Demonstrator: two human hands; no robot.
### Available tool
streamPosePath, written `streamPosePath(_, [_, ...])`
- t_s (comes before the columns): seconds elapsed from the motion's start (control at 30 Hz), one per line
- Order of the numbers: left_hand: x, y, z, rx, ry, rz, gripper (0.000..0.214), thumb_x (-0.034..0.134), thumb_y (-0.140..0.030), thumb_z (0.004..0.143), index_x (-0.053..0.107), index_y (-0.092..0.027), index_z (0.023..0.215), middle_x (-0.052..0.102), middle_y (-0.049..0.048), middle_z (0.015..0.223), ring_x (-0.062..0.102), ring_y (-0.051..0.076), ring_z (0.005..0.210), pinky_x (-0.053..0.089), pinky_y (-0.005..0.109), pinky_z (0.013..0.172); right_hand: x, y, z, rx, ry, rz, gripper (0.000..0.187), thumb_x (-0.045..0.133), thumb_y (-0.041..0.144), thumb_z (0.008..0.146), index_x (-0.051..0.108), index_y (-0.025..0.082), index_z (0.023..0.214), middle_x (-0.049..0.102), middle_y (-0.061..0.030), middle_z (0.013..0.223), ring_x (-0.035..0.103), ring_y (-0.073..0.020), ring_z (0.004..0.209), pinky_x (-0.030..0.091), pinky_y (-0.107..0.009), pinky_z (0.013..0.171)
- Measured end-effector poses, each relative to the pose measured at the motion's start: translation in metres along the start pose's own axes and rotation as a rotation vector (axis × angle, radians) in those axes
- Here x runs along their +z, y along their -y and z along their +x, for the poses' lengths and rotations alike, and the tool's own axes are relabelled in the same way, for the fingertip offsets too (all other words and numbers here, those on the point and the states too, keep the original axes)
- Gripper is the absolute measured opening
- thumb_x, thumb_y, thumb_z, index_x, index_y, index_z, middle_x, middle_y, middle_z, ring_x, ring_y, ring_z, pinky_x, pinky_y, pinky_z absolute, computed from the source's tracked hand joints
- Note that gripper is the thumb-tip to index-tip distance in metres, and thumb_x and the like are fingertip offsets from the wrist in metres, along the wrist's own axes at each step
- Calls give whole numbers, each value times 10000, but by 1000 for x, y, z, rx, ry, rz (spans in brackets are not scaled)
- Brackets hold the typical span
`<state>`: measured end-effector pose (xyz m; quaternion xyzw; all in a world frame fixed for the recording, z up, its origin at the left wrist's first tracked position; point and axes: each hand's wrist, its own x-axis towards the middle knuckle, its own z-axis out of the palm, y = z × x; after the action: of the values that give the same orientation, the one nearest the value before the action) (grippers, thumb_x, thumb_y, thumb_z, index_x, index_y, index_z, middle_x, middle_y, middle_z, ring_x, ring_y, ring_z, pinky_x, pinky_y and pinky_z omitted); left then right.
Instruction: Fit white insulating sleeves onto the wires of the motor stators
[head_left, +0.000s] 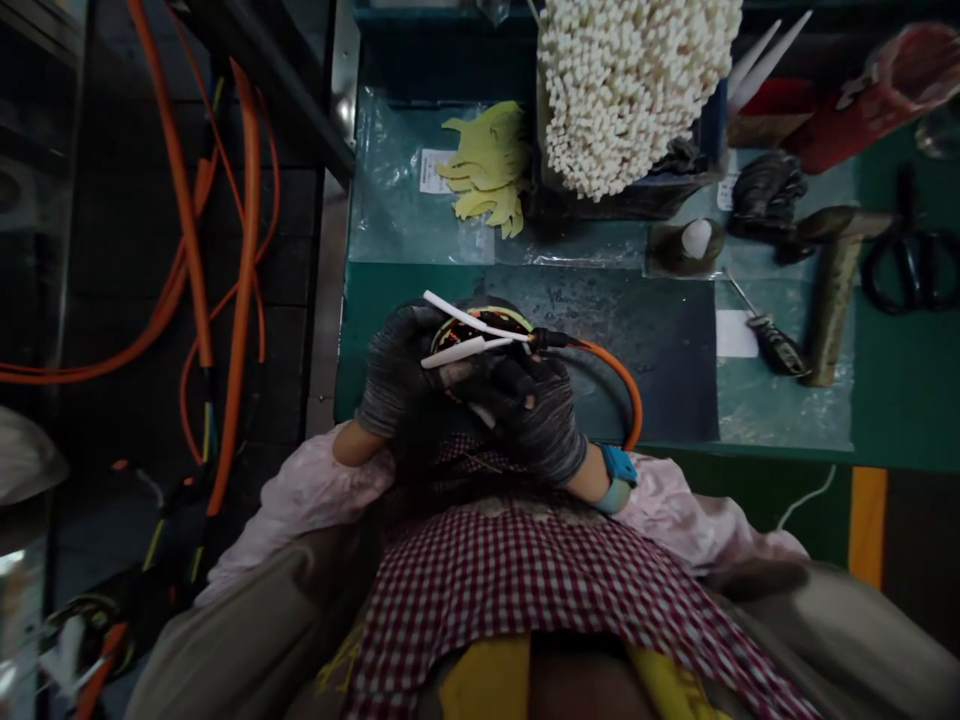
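Observation:
In front of my apron I hold a round wire-wound part (489, 318) with a yellow-green rim and red and orange wires inside. My left hand (396, 362), in a dark grey glove, is closed on its left side. My right hand (536, 405), gloved alike, grips the near right side; its fingertips are partly hidden. Two white sleeves (456, 352) on wire leads lie across the top of the part, spreading towards the left. The leads meet at a black-wrapped joint, where an orange cable (634, 390) curves right and down.
On the green bench (907, 400) are a dark mat (660, 350), a screwdriver (776, 340), a hammer (832, 300), and black-handled scissors (911, 270). A bin of white tubes (637, 90) stands behind yellow-green sheets (491, 160). Thick orange cables (244, 300) hang at left.

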<state>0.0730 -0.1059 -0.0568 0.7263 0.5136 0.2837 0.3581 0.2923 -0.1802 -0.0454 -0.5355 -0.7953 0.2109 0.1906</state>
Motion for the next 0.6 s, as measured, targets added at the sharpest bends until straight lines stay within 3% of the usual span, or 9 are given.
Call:
streamPosePath(0.23, [4,10,-4,79,-57,-41,579,813,-760,957,660,-339,1325,744,88,1308,768,324,1250,687,605,1135,9,7,-1,67,-19,-5,288,631,354,1144,906,308,1216,867,-110,1261,726,-335,1225,591,-511,1030])
streamPosePath(0.37, [4,18,-14,207,15,-148,819,796,-813,941,515,-424,1605,634,108,1583,658,372,1487,585,650,1284,8,12,0,45,8,-16,280,667,304,1115,886,311,1288,835,-130,1364,712,-368,1292,593,-550,1069])
streamPosePath(0.47, [2,24,-26,190,95,-129,810,730,-689,1045,373,-444,1729,504,109,1765,547,370,1623,529,626,1342,6,13,-2,-1,27,-70,349,620,236,1125,853,309,1374,810,-133,1450,702,-374,1364,614,-546,1049])
streamPosePath(0.6, [4,28,-40,113,93,-109,820,684,-477,1086,264,-423,1789,443,119,1826,521,342,1653,545,568,1329,-1,3,-12,-150,-16,-1,407,573,193,1143,805,316,1453,815,-114,1452,752,-325,1297,653,-511,1034])
